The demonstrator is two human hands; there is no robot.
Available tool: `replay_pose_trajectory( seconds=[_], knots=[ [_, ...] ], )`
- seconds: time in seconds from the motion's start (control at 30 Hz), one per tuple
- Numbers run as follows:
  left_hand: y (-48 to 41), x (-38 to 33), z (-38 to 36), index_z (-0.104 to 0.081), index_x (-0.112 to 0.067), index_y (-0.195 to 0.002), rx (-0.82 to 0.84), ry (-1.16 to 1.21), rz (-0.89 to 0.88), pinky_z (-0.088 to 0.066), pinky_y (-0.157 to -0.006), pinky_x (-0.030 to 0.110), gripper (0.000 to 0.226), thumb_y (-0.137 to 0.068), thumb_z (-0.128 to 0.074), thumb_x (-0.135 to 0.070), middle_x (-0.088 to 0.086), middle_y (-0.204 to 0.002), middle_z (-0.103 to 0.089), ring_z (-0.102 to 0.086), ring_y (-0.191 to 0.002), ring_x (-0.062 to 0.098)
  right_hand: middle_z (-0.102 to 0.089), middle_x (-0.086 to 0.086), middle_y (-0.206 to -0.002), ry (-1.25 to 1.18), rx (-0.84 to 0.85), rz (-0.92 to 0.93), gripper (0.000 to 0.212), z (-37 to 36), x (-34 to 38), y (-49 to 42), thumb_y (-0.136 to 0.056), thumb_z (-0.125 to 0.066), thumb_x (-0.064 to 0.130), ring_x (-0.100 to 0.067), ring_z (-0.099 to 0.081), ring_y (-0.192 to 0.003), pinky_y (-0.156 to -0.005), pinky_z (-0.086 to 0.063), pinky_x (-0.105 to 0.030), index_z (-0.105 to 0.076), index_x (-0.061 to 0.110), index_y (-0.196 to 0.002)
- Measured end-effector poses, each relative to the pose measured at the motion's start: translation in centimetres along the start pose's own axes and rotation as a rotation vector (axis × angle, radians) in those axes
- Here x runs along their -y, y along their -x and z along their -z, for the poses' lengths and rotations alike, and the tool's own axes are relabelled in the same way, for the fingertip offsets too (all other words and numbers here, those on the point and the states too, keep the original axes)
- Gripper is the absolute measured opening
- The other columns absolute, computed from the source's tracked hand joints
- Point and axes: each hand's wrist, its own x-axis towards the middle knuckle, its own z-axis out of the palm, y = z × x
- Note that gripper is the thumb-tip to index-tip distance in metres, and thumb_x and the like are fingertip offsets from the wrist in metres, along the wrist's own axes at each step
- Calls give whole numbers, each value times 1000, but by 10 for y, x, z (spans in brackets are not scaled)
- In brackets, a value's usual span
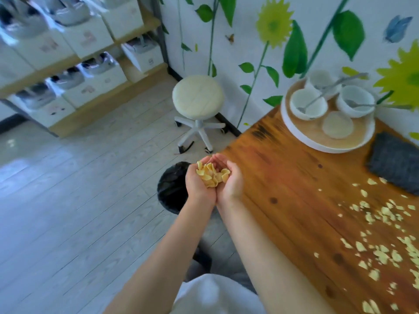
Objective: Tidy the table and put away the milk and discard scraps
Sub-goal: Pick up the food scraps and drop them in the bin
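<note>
Scraps (212,175), yellow and curled, sit piled in the left hand (199,185) and right hand (232,181), cupped together side by side around them, directly above the black bin (172,189). Right of the bin, loose flakes (383,223) litter the table (294,189).

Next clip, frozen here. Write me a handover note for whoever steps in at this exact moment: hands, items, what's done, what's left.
Left hand and right hand: cupped together, fingers curled round a handful of scraps, about over the black bin beside the table.
Done: one handful gathered, not yet dropped.
Left: drop it; many loose scraps lie on the table's near right; tray with bowls and spoons, and a dark cloth, sit at the far end. Milk not in view.
</note>
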Motion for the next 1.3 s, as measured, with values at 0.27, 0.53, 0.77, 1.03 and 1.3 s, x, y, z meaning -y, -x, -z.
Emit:
replay_pose_trajectory(
  seconds=[0.27,0.53,0.77,1.03,1.3],
  knots=[
    [-75,-72,44,-60,-8,-76,-193,138,-42,-49,-66,32,24,-87,-39,-14,7,-75,-60,-59,-70,20,-64,-10,-75,286,-21,-173,24,-45,-89,-53,-86,-47,6,-25,-62,-72,-71,-53,-34,-67,7,-72],
    [-200,-89,116,-56,-11,-67,-370,71,-8,-48,-50,22,26,-87,-39,-12,4,-67,-56,-55,-59,17,-64,-13,-68,395,-164,-290,21,-29,-186,-150,-86,-46,0,-25,-62,-62,-64,-53,-31,-65,2,-76],
    [-266,-69,142,-59,-12,-53,-418,99,85,-46,-56,26,40,-90,-43,-15,2,-65,-54,-56,-58,15,-66,-17,-81,449,-259,-324,17,1,-211,-206,-87,-49,3,-30,-63,-73,-76,-53,-38,-65,1,-81],
    [-252,-84,131,-43,-14,-70,-427,-146,210,-44,-56,26,27,-94,-39,-24,5,-73,-45,-45,-64,18,-36,-17,-146,425,-423,-407,51,15,-192,-212,-97,-36,35,-33,-37,-134,-105,-33,-37,-34,9,-141],
    [-230,-87,120,-43,-18,-80,-460,-172,199,-34,-74,32,17,-95,-38,-23,-2,-75,-35,-30,-61,10,-24,-17,-153,350,-441,-406,56,14,-197,-196,-96,-37,35,-27,-24,-142,-116,-21,-36,-24,16,-147]
  ],
)
